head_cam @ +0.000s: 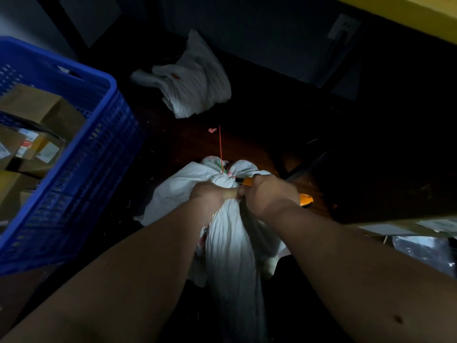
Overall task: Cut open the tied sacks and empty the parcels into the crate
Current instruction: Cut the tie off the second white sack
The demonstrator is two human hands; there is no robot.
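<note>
1. the white woven sack (230, 243) stands on the dark floor at the middle of the view, its neck bunched and tied with thin red string (220, 147) that runs straight up from the knot.
2. the left hand (210, 196) is curled tight around the gathered neck just below the knot.
3. the right hand (269, 194) grips an orange utility knife (306, 200), its tip touching the tied neck.
4. the blue plastic crate (81, 154) stands to the left, with cardboard parcels (37, 107) inside.
5. an emptied white sack (190, 87) lies crumpled on the floor beyond.
6. a wall socket (342, 27) shows at upper right.
</note>
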